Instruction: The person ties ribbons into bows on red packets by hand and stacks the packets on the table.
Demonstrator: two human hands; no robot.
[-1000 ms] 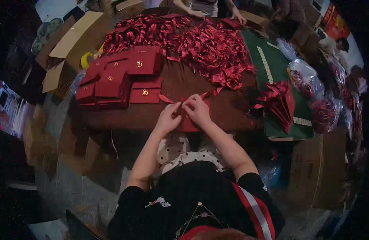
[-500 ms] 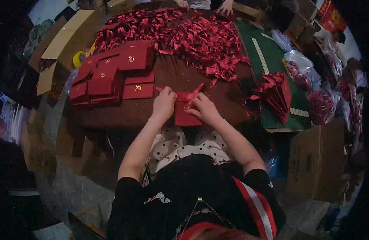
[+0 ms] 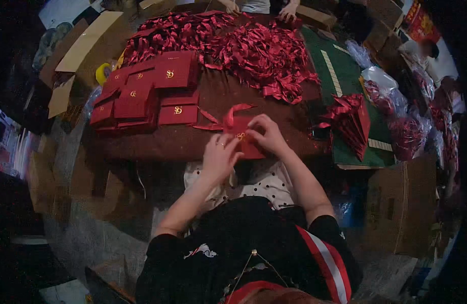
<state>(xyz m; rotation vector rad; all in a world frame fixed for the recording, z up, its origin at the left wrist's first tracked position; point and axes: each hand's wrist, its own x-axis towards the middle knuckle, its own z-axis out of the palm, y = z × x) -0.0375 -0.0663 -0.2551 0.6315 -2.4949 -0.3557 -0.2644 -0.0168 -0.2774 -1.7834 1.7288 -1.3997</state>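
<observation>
A flat red gift bag (image 3: pixel 251 150) with gold lettering lies at the table's near edge in front of me. Its shiny red ribbon (image 3: pixel 229 117) spreads loose from the top, one tail reaching left and one to the right. My left hand (image 3: pixel 221 156), a ring on one finger, is over the bag's lower left side with its fingers apart. At the bag's upper right my right hand (image 3: pixel 270 136) has curled fingers and thumb at the edge, appearing to pinch it. Close on the left are stacks of similar red bags (image 3: pixel 134 95) with gold lettering.
A big heap of red ribbons (image 3: pixel 264 55) covers the far part of the brown table (image 3: pixel 218 91). On the right, a fan of red bags (image 3: pixel 352 124) lies on a green board (image 3: pixel 324 71). Another person's hands (image 3: pixel 288 11) are at the far edge. Cardboard boxes (image 3: pixel 400 202) flank the table.
Both hands have left the ribbon, which now lies loose. My left hand has moved down and right over the bag; my right hand has shifted slightly up and right.
</observation>
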